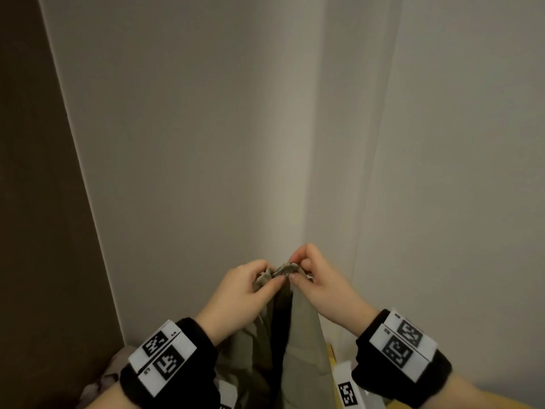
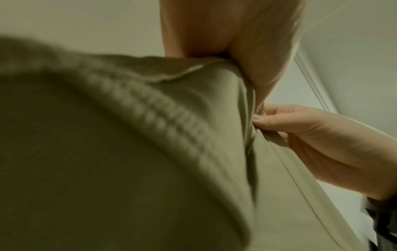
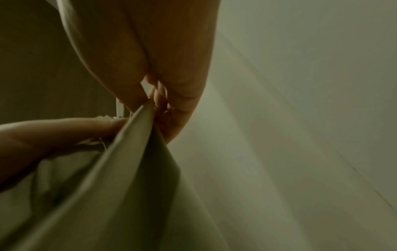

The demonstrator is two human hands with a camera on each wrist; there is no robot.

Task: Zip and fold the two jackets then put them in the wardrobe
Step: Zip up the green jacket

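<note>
From the head view the work looks to be at an early stage: one olive jacket [image 1: 298, 335] hangs in the air in front of a pale wall [image 1: 206, 128], its two front edges brought together at the top, so I judge the zipping is in hand or just starting; whether any teeth are already joined cannot be told. Folding and putting away appear to be left, and no wardrobe shelf can be made out. A second heap of greyish cloth [image 1: 103, 376] lies low at the left edge, perhaps the other jacket. The left hand [image 1: 244, 293] pinches the bunched top edge between thumb and curled fingers, and the right hand [image 1: 318, 278] pinches the edge just beside it, fingertips nearly meeting. From the left wrist view, the jacket [image 2: 107, 152] fills the frame, a ribbed seam running across it; the left hand [image 2: 236, 34] clamps the fabric narrowly from above while the right hand [image 2: 311, 135] nips the edge close by. From the right wrist view, the right hand [image 3: 161, 59] holds a taut fold of the jacket [image 3: 128, 169] in a tight pinch, and a finger of the left hand [image 3: 53, 134] presses against it from the side.
</note>
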